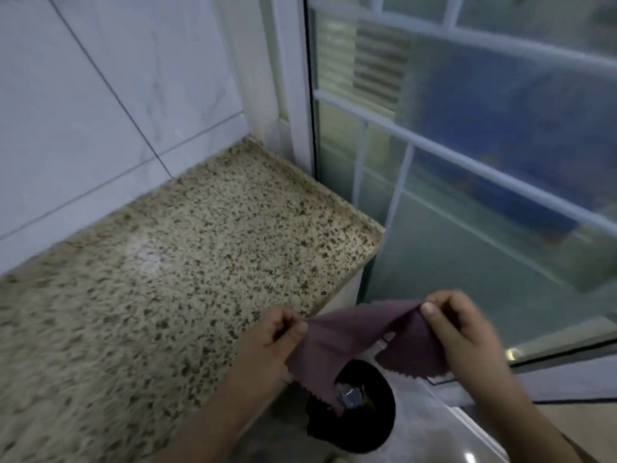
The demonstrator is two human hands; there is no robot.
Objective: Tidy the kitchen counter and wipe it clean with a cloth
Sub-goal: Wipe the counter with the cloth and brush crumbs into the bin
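A purple cloth (354, 332) with zigzag edges hangs stretched between both hands, just off the counter's right front corner. My left hand (277, 332) pinches its left corner between thumb and fingers. My right hand (457, 319) pinches the right corner the same way. The speckled granite counter (173, 248) spreads to the left and behind the hands, its visible surface bare.
A black round bin (374, 426) with some rubbish inside stands on the floor below the cloth. White tiled wall (100, 95) backs the counter. A glass door with white bars (467, 162) stands right of the counter's end.
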